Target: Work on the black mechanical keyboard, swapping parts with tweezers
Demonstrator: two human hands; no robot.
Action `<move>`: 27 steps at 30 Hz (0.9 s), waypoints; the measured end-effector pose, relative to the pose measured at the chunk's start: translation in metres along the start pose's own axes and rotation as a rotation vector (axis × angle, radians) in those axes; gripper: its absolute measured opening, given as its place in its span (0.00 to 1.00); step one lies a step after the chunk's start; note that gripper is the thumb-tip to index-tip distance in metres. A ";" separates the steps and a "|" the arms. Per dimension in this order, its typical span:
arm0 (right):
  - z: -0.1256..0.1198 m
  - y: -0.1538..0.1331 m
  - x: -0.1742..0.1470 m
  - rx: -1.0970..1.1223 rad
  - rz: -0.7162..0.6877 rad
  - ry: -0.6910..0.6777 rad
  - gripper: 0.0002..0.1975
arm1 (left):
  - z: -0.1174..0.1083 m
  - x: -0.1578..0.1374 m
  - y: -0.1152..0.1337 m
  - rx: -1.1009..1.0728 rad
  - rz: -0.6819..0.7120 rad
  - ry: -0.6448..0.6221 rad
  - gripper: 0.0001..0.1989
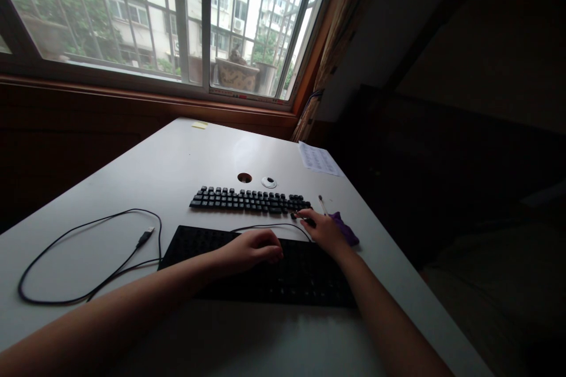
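Observation:
A black keyboard [239, 283] lies across the near part of the white desk, its key area dark and hard to make out. My left hand [259, 246] rests over its middle, fingers curled in, with nothing visible in them. Behind the keyboard, loose black keycaps [247, 200] stand in rows laid out like a key layout. My right hand [321, 227] reaches to the right end of these rows, thumb and forefinger pinched at a small black keycap [293, 215]. The fingertips partly hide it.
A black cable [84, 225] loops at the left, its USB plug [145, 237] on the desk [132, 177]. A purple cloth [347, 230] and a thin brush-like stick [322, 203] lie by my right hand. Further back are a cable hole [244, 178], a round cover [269, 182] and printed paper [319, 159].

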State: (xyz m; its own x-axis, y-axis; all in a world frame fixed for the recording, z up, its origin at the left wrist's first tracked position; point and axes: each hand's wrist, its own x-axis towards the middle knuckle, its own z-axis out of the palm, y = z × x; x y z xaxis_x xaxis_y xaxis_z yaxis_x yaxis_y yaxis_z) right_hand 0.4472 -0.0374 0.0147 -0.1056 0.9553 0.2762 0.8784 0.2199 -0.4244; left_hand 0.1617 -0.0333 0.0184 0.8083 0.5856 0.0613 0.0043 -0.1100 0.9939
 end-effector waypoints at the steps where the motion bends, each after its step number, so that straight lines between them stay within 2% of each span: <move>1: 0.001 0.001 0.001 -0.002 0.002 -0.002 0.14 | 0.000 0.000 -0.001 -0.001 0.001 -0.001 0.13; 18: 0.006 -0.001 0.014 0.038 0.002 0.019 0.13 | 0.000 -0.001 0.004 -0.004 0.001 -0.006 0.13; 23: -0.005 -0.010 0.009 0.069 0.010 0.064 0.11 | 0.000 -0.001 0.001 -0.018 -0.009 -0.004 0.14; 27: -0.021 -0.016 -0.005 0.152 0.043 0.138 0.17 | 0.000 -0.001 0.000 -0.015 -0.009 -0.007 0.13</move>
State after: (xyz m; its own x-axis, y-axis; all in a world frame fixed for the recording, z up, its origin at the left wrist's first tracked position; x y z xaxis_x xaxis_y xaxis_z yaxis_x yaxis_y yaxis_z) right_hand 0.4434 -0.0495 0.0382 0.0047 0.9307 0.3659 0.7990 0.2165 -0.5611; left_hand 0.1610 -0.0340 0.0187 0.8121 0.5812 0.0517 0.0032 -0.0930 0.9957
